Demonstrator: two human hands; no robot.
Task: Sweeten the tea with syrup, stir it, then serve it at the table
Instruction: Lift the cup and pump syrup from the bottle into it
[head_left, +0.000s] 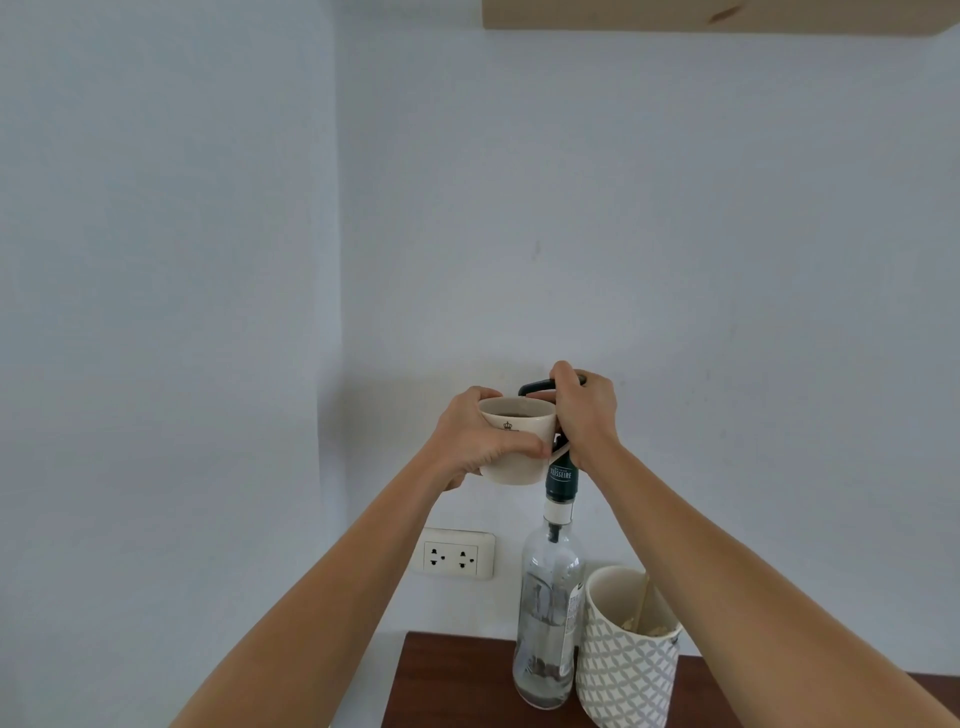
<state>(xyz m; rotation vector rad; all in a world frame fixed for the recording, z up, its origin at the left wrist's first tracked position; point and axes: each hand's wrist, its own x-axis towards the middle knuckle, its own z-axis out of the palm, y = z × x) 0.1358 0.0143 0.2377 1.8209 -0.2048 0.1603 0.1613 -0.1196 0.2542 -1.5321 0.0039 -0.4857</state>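
A cream mug (519, 441) with dark tea in it is held up in the air by my left hand (475, 439), which wraps around its left side. A tall clear syrup bottle (548, 618) stands on the dark wooden counter (452, 675). Its dark green pump (561, 478) rises beside the mug, and the black spout (535, 387) reaches over the mug's rim. My right hand (584, 410) is closed over the pump head from above.
A white patterned jar (626, 660) with a wooden utensil inside stands right of the bottle. A double wall socket (452, 556) sits on the pale wall to the left. A light wooden shelf (717, 18) hangs at the top right.
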